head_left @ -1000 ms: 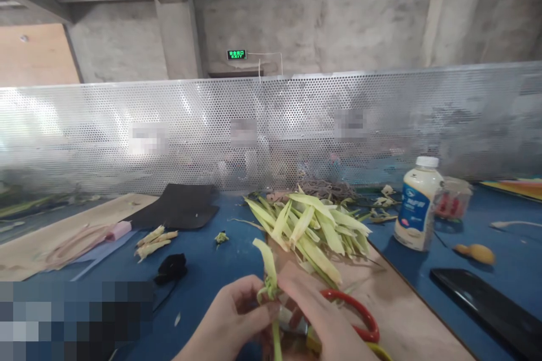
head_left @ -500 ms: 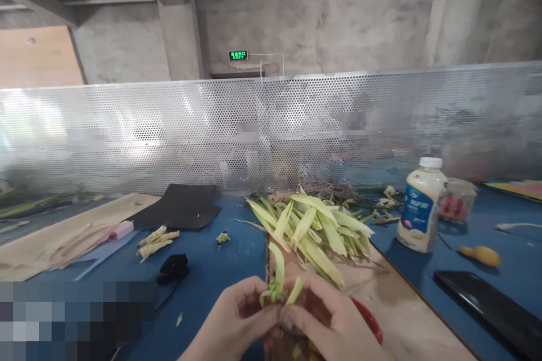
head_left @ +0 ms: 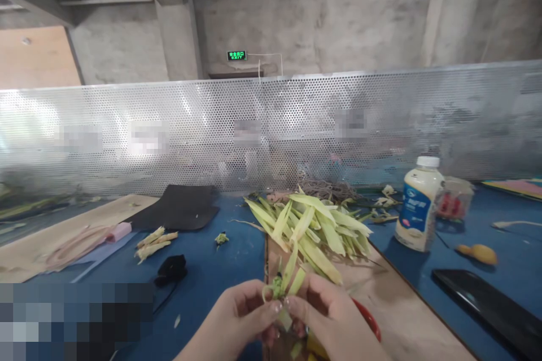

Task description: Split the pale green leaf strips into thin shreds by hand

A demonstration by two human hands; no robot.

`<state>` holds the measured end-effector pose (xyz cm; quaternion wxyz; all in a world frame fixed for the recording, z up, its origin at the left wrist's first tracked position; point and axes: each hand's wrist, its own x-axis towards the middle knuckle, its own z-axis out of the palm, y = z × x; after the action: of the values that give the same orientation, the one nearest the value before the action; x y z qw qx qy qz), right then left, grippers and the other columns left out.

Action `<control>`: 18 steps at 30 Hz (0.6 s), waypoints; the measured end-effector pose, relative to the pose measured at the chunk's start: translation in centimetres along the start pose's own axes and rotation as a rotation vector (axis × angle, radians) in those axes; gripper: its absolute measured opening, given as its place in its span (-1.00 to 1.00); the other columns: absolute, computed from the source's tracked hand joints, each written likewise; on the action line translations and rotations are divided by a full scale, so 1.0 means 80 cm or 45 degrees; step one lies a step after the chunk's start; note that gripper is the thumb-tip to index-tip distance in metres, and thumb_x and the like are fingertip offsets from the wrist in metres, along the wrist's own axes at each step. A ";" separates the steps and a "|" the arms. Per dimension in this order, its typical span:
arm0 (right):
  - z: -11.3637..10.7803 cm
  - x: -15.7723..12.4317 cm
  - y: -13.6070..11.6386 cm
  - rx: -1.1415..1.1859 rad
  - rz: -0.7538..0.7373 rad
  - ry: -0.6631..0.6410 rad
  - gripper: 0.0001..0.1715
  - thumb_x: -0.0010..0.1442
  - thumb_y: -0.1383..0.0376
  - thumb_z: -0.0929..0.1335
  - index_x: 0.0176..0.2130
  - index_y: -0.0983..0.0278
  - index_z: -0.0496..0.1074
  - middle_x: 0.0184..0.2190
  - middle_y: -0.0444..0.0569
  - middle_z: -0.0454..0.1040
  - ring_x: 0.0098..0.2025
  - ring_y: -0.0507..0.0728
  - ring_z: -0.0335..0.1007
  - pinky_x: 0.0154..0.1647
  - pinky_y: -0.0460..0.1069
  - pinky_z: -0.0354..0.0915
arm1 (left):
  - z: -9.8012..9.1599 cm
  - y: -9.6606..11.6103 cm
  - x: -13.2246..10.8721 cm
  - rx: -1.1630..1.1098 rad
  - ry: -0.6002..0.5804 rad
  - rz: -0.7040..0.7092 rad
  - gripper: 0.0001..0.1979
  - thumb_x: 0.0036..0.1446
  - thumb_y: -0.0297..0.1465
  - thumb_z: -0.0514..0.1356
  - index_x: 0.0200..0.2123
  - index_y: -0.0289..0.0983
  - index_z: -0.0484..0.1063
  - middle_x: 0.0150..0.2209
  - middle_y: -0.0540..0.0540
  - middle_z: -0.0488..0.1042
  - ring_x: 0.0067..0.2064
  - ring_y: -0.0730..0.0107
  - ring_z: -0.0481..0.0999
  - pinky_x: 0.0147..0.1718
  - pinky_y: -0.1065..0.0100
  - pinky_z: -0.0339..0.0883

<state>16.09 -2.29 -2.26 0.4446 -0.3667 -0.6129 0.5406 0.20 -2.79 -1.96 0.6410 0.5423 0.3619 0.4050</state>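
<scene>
My left hand [head_left: 237, 321] and my right hand [head_left: 334, 321] meet at the bottom centre, both pinched on a small green-yellow leaf strip bundle [head_left: 284, 287] whose ends stick up between the fingertips. Just beyond them a pile of pale green leaf strips [head_left: 313, 228] lies on a brown board [head_left: 402, 316]. Red-handled scissors [head_left: 370, 321] lie on the board under my right hand, mostly hidden.
A white bottle [head_left: 417, 203] stands at the right on the blue table [head_left: 212, 271], with a black flat device [head_left: 486, 307] and a yellow item [head_left: 476, 252] nearby. A black mat [head_left: 178, 208], small husk pieces [head_left: 154, 240] and a perforated metal screen [head_left: 271, 130] lie behind.
The long strip that stood up from my hands has bent down and shortened into the bundle. My fingertips have closed together around it. Nothing else on the table moved.
</scene>
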 end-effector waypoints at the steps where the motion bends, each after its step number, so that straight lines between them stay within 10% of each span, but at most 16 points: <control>1: 0.000 -0.001 -0.003 -0.001 0.011 0.007 -0.57 -0.05 0.00 0.34 -0.37 0.33 0.36 -0.55 -0.11 0.35 -0.51 0.00 0.27 -0.50 -0.13 0.22 | 0.001 0.002 -0.001 -0.004 -0.021 0.014 -0.66 -0.16 -0.18 0.26 -0.46 -0.35 0.33 -0.50 -0.06 0.44 -0.52 0.54 0.34 -0.47 0.44 0.15; 18: 0.005 -0.015 -0.021 -0.168 0.035 -0.012 -0.69 -0.02 0.07 0.34 -0.43 0.29 0.37 -0.50 -0.08 0.40 -0.42 0.04 0.33 -0.42 -0.12 0.25 | 0.018 0.013 -0.011 0.056 -0.058 0.062 -0.73 -0.16 -0.36 0.29 -0.51 -0.33 0.22 -0.54 0.05 0.37 -0.49 0.57 0.34 -0.41 0.46 0.17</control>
<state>16.16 -3.77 -0.75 0.4090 -0.4010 -0.6442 0.5068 0.97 -4.07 -0.71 0.6271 0.5739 0.3427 0.3999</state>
